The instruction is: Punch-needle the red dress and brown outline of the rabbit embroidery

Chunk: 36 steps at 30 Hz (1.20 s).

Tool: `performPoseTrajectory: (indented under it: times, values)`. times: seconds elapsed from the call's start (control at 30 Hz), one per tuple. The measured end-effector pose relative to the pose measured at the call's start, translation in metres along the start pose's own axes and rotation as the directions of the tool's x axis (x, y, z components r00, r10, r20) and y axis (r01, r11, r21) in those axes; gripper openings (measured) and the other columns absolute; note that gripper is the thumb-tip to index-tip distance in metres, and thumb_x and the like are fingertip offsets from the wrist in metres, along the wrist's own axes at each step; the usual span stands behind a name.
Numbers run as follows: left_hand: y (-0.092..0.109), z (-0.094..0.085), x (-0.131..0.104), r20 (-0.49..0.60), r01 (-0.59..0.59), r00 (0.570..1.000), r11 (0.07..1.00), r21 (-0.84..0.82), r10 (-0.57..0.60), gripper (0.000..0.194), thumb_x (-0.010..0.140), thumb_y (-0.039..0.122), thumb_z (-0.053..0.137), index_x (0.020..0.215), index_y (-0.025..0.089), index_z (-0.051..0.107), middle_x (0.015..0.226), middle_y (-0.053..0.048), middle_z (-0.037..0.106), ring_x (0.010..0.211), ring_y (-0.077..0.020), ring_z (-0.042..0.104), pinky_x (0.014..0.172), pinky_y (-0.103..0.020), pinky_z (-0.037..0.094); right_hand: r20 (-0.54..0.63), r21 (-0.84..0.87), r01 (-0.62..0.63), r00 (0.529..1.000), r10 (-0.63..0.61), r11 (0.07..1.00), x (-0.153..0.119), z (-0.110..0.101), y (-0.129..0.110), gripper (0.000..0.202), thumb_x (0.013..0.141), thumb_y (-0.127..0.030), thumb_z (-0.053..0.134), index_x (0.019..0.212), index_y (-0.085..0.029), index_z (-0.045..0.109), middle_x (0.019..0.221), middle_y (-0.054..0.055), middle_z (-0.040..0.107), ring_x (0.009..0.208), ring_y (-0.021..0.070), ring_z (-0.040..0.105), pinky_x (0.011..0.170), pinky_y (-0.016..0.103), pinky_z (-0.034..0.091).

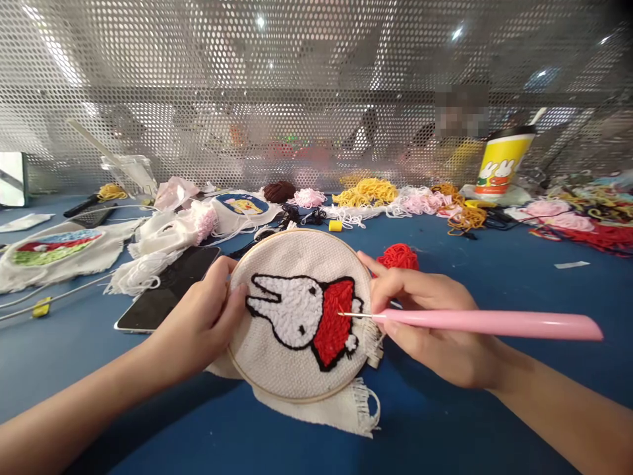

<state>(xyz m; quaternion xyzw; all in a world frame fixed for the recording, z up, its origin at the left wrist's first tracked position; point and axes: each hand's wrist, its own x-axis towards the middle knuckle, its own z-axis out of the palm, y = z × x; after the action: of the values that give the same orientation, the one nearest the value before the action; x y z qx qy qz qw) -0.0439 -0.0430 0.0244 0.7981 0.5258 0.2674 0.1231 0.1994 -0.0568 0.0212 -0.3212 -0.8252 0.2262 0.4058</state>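
Observation:
My left hand point(212, 310) is closed on the left rim of a round embroidery hoop point(291, 399), thumb on the front of the cloth. Stretched in the hoop, off-white fabric point(277, 376) carries a sideways rabbit in white yarn point(291, 303) with a red body point(336, 323) and black outlines. My right hand point(430, 323) grips a pink-handled punch needle point(489, 320) near its metal end. Its tip lies over the red stitching; whether it pierces the cloth I cannot tell. My right fingers also reach the hoop's right edge. Behind them sits a ball of red yarn point(398, 256).
A dark-screened phone point(171, 290) lies behind my left forearm. Yellow yarn point(368, 192), other yarn heaps and a finished-looking landscape piece point(59, 247) spread along the blue table point(514, 284). A yellow cup point(504, 161) stands back right, before a perforated metal panel point(297, 66).

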Motion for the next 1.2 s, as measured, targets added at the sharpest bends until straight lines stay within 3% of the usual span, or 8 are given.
performPoseTrajectory:
  times: [0.27, 0.47, 0.6, 0.87, 1.2]
  values:
    - [0.0, 0.001, 0.001, -0.013, -0.008, 1.0, 1.0, -0.006, 0.008, 0.013, 0.079, 0.032, 0.03, 0.076, 0.021, 0.036, 0.055, 0.005, 0.045, 0.047, -0.0108, 0.043, 0.043, -0.022, 0.035, 0.028, -0.139, 0.052, 0.998, -0.048, 0.989, 0.001, 0.001, -0.001, 0.012, 0.066, -0.006, 0.046, 0.066, -0.018, 0.043, 0.053, -0.008, 0.041, 0.047, 0.0042, 0.038, 0.099, 0.039, 0.027]
    - [0.009, -0.004, 0.001, 0.06, 0.09, 0.994, 0.996, -0.021, -0.088, 0.012, 0.079, 0.03, 0.03, 0.076, 0.02, 0.035, 0.059, 0.004, 0.046, 0.052, -0.0111, 0.043, 0.048, -0.023, 0.035, 0.007, -0.232, 0.099, 0.995, -0.1, 0.968, 0.004, 0.003, -0.005, 0.009, 0.073, -0.015, 0.047, 0.065, -0.019, 0.043, 0.051, -0.007, 0.046, 0.043, 0.0056, 0.042, 0.093, 0.039, 0.035]
    - [0.013, -0.004, 0.0, 0.061, 0.133, 0.989, 0.991, -0.017, -0.131, 0.011, 0.079, 0.03, 0.03, 0.077, 0.02, 0.034, 0.058, 0.004, 0.045, 0.052, -0.0121, 0.043, 0.048, -0.024, 0.034, -0.009, -0.203, 0.064, 0.998, -0.067, 0.977, 0.007, 0.002, -0.004, 0.01, 0.076, -0.023, 0.048, 0.067, -0.02, 0.048, 0.05, -0.005, 0.05, 0.04, 0.0069, 0.047, 0.088, 0.038, 0.04]
    - [0.017, -0.004, 0.0, 0.042, 0.151, 0.988, 0.988, -0.019, -0.15, 0.011, 0.079, 0.03, 0.029, 0.075, 0.021, 0.034, 0.056, 0.005, 0.042, 0.051, -0.0112, 0.041, 0.048, -0.023, 0.033, -0.01, -0.155, 0.022, 1.0, -0.024, 0.988, 0.005, 0.002, -0.001, 0.011, 0.076, -0.022, 0.049, 0.066, -0.019, 0.048, 0.052, -0.006, 0.051, 0.054, 0.0094, 0.056, 0.095, 0.039, 0.035]
    - [0.009, -0.004, 0.002, 0.076, 0.1, 0.992, 0.995, 0.008, -0.1, 0.012, 0.079, 0.03, 0.03, 0.073, 0.021, 0.033, 0.058, 0.005, 0.043, 0.05, -0.0109, 0.042, 0.048, -0.024, 0.034, -0.003, -0.074, -0.016, 1.0, 0.016, 0.997, 0.006, 0.004, 0.003, 0.013, 0.077, -0.02, 0.048, 0.064, -0.019, 0.047, 0.054, -0.006, 0.049, 0.047, 0.0053, 0.048, 0.099, 0.039, 0.028]
